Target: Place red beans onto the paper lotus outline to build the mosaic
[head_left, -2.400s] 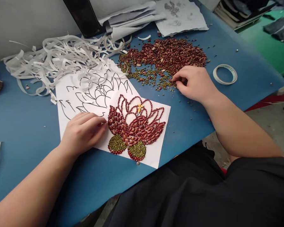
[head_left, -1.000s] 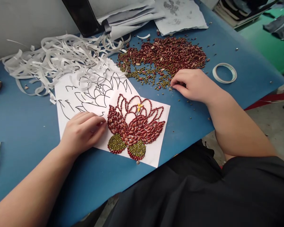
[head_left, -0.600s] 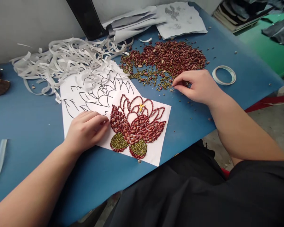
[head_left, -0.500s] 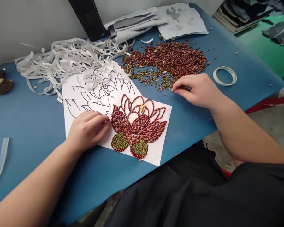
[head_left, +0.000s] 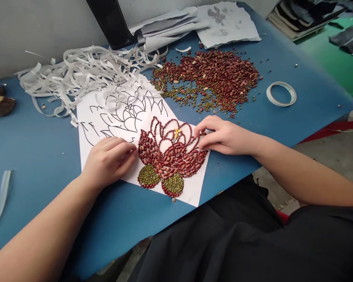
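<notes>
A white card bears a flower made of red speckled beans, with green mung beans filling two leaves and a small yellow piece near the top. At the card's left side rests my left hand, loosely bent, thumb and fingers slightly apart, nothing visible in it. My right hand is over the card's right edge, by the upper right petals. Its thumb and fingers are spread apart, and I see nothing between them. Under the card lies a white sheet with a printed flower outline.
A loose pile of red and green beans lies behind the card. Curled white paper strips cover part of the sheet. A tape roll is at the right, crumpled paper at the back, wood pieces at far left.
My right hand has moved left and toward me, from the edge of the bean pile to the card's right side. Its fingers have spread. My left hand has stayed in place.
</notes>
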The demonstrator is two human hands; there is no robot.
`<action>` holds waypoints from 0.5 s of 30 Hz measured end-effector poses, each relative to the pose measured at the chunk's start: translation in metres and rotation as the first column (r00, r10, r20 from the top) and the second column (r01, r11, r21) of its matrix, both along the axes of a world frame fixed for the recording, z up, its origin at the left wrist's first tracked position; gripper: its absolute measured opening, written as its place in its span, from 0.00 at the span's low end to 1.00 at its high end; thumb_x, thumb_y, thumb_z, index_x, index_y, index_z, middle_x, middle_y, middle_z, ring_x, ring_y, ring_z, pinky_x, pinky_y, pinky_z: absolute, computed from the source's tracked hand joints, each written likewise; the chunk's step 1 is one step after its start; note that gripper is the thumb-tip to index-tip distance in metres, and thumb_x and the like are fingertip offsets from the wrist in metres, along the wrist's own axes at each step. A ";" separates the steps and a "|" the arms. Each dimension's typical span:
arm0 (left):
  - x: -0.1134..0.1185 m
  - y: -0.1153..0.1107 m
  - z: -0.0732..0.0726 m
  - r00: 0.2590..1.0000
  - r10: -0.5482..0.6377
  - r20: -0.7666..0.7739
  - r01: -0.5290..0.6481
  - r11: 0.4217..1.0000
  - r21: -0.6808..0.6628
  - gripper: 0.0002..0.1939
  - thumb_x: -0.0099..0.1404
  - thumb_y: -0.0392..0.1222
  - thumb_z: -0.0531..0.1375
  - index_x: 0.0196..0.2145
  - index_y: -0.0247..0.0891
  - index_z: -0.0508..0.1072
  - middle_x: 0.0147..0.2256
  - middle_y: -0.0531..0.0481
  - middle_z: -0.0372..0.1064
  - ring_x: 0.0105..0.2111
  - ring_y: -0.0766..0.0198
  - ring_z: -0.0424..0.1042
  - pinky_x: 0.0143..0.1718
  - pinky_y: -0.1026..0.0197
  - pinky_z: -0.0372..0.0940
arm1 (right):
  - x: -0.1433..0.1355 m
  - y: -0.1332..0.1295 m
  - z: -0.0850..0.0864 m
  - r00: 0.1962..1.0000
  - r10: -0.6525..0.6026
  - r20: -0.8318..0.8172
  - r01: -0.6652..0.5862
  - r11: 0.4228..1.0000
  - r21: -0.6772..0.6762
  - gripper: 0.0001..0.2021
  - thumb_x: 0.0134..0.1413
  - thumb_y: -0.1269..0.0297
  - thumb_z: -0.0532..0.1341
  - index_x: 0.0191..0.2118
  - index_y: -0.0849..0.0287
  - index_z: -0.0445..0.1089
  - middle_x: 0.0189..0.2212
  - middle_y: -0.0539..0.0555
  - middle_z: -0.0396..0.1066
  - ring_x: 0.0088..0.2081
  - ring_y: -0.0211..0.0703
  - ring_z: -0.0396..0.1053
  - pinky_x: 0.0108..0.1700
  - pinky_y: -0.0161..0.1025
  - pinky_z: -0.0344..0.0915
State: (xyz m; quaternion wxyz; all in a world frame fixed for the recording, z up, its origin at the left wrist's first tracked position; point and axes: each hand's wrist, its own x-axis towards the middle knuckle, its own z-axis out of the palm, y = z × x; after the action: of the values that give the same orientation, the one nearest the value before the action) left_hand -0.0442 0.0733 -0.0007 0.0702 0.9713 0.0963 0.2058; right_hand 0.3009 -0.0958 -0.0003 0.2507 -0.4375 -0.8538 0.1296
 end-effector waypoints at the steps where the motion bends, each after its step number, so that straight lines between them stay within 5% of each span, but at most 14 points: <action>1: 0.000 0.000 0.000 1.000 0.004 -0.006 -0.004 1.000 -0.003 0.05 0.71 0.35 0.59 0.39 0.45 0.70 0.29 0.54 0.70 0.28 0.62 0.69 0.32 0.57 0.66 | 0.000 0.000 -0.001 1.000 -0.005 0.004 0.006 1.000 -0.006 0.08 0.70 0.64 0.60 0.40 0.53 0.78 0.47 0.57 0.73 0.48 0.47 0.68 0.52 0.48 0.62; 15: -0.001 0.000 0.001 0.998 0.033 -0.045 -0.035 0.999 -0.029 0.04 0.72 0.37 0.58 0.38 0.44 0.71 0.29 0.53 0.71 0.28 0.63 0.69 0.33 0.58 0.67 | 0.003 0.003 -0.009 1.000 0.013 -0.013 -0.014 0.999 -0.039 0.09 0.70 0.62 0.62 0.41 0.51 0.81 0.48 0.57 0.74 0.48 0.47 0.69 0.53 0.49 0.60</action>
State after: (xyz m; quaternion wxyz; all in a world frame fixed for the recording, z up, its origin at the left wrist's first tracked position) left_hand -0.0447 0.0735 0.0002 0.0788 0.9727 0.1174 0.1840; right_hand 0.3043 -0.0928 -0.0090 0.2469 -0.4358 -0.8523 0.1509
